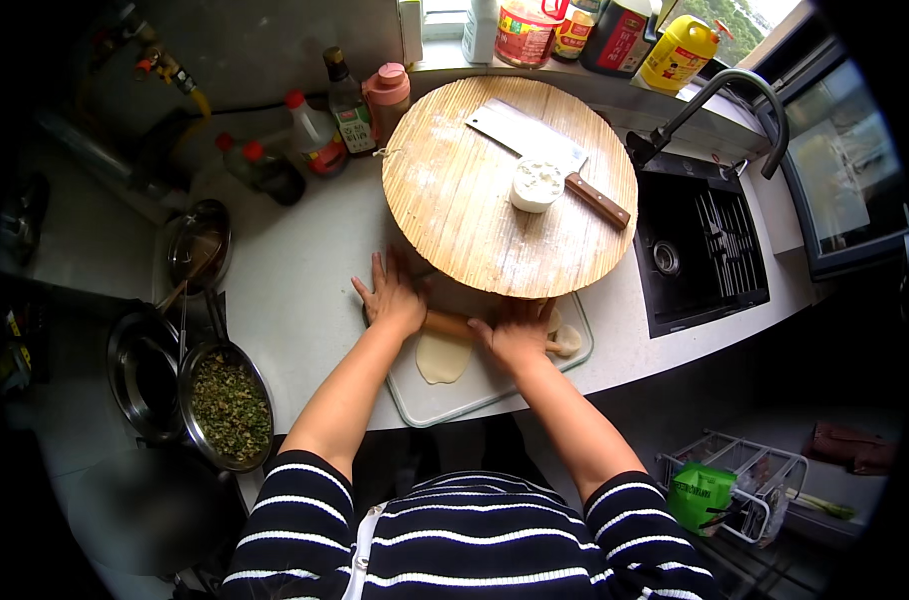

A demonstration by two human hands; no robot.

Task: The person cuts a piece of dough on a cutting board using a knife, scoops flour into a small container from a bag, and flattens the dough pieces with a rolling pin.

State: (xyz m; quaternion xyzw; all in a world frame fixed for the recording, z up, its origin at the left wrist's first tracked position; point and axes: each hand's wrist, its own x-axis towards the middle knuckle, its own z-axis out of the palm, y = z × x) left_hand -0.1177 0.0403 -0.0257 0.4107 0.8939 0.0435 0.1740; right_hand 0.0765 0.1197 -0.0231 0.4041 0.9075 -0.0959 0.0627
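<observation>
A wooden rolling pin [447, 323] lies across a flattened sheet of dough [443, 360] on a pale cutting board [430, 405] with a green rim. My left hand [395, 300] presses on the pin's left end, palm down, fingers spread open. Over its right part rests my right hand [518, 335], palm down with the thumb apart and fingers stretched forward; the fingertips are partly hidden near the round board's edge. Small pieces of dough [569, 340] sit just right of that hand.
Behind my hands, a round slatted board [445, 170] bears a cleaver [523, 130] and a white tub [537, 188]. A black sink [695, 240] is at right. At left stand a pan of chopped green filling [231, 410] and a dark bowl [145, 370]. Bottles [347, 105] line the back.
</observation>
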